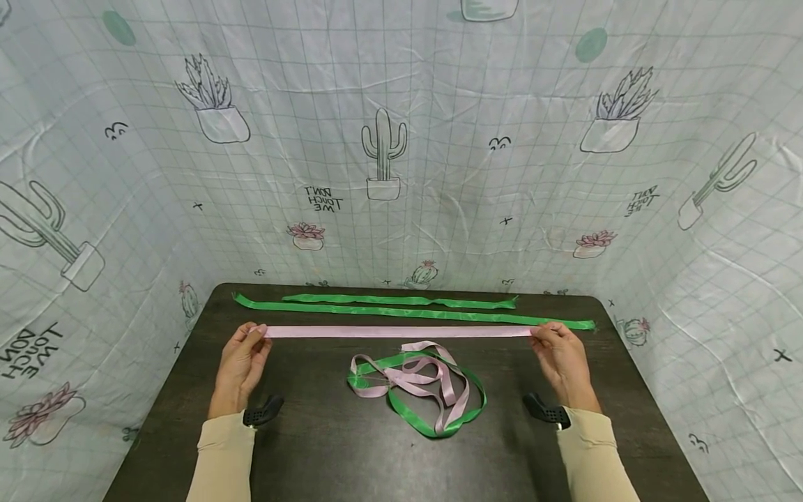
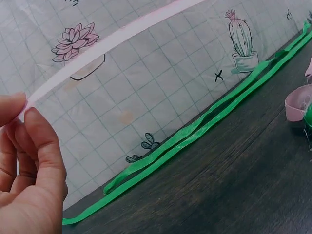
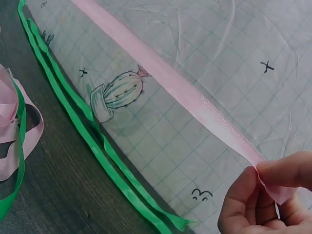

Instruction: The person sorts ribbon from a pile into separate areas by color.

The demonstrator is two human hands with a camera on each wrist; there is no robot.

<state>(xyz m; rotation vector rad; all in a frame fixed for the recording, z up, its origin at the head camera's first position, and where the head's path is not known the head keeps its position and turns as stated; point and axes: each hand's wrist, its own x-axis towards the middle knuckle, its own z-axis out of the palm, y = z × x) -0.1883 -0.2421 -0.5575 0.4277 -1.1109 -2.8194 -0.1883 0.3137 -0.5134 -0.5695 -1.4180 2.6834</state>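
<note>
A pink ribbon [image 1: 399, 332] is stretched straight across between my two hands, above the dark table. My left hand [image 1: 243, 359] pinches its left end between thumb and forefinger. At the other end, my right hand [image 1: 561, 359] pinches the ribbon the same way, with a short tail showing under the thumb in the right wrist view. Behind it, two green ribbons, a longer one [image 1: 401, 312] and a shorter one [image 1: 395, 300], lie side by side along the table's far edge. Between my forearms sits a loose tangle of pink ribbon [image 1: 410, 377] and green ribbon [image 1: 414, 420].
The dark wooden table [image 1: 314, 460] is bordered at the back and both sides by a hanging white cloth [image 1: 439, 230] printed with cacti and a grid. A black strap with a device [image 1: 263, 411] is worn on each wrist.
</note>
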